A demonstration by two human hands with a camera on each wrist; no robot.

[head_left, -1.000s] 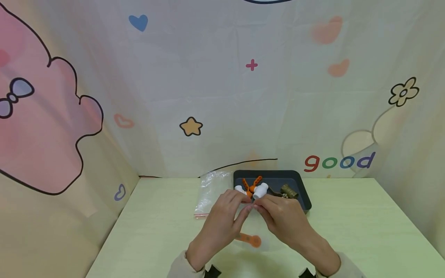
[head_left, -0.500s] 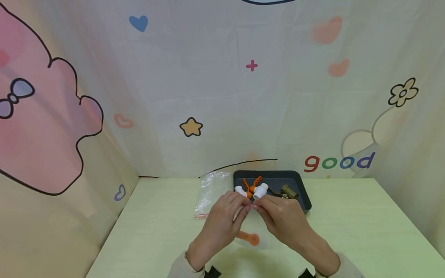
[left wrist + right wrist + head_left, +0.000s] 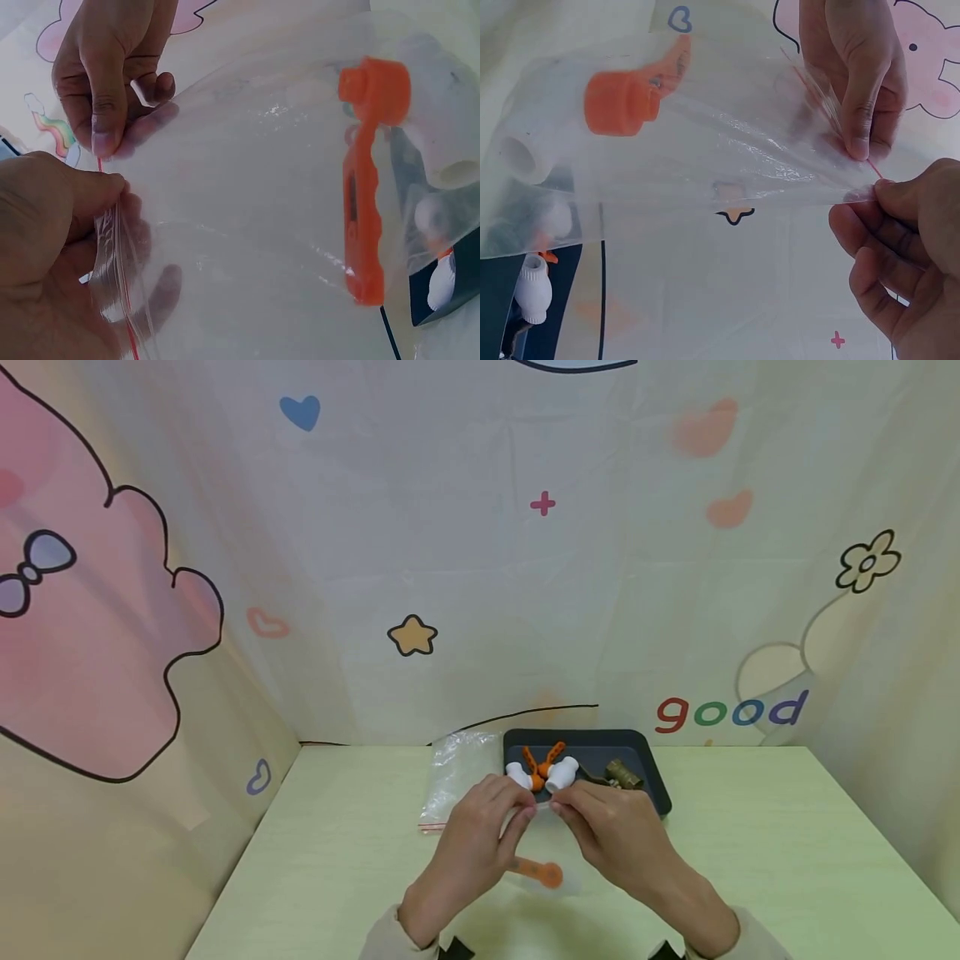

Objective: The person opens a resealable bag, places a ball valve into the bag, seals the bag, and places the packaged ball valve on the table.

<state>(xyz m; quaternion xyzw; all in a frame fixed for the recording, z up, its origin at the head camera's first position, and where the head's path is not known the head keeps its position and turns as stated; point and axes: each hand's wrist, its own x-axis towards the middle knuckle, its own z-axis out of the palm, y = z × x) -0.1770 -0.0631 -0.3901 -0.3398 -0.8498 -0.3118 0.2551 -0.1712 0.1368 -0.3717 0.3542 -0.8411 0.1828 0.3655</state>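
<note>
The left hand (image 3: 480, 831) and the right hand (image 3: 618, 835) each hold a narrow pinch on the red-lined mouth of 1 transparent zip bag (image 3: 240, 225); in the wrist views, the thumbs lie on the near face and the fingers show behind the film. The 2 sets of fingertips are just beside each other, apart. Compared with 1.0 s ago, the gap between them is slightly wider and a short stretch of bag rim is exposed there; the layout of the surrounding items is unchanged. Judgement: the work is at the bag mouth, with the pinch points spreading along it; whether the seal is being pressed or parted cannot be told. Inside the bag, away from the mouth, are an orange handle piece (image 3: 365, 195) and a white tubular part (image 3: 532, 127); whether these 2 are joined cannot be confirmed. Beyond the fingertips, a dark tray (image 3: 600, 746) stands near the back edge of the table (image 3: 322, 860), below a printed cloth (image 3: 480, 527). The tray carries 2 white fittings (image 3: 562, 772) with orange handles and a brass-coloured piece (image 3: 622, 774). A flat plastic bag (image 3: 459, 777) lies just beside its left wall. Forward travel is limited by the tray; sideways, the table's left and right edges are well apart from both hands, which leaves lateral room.
</note>
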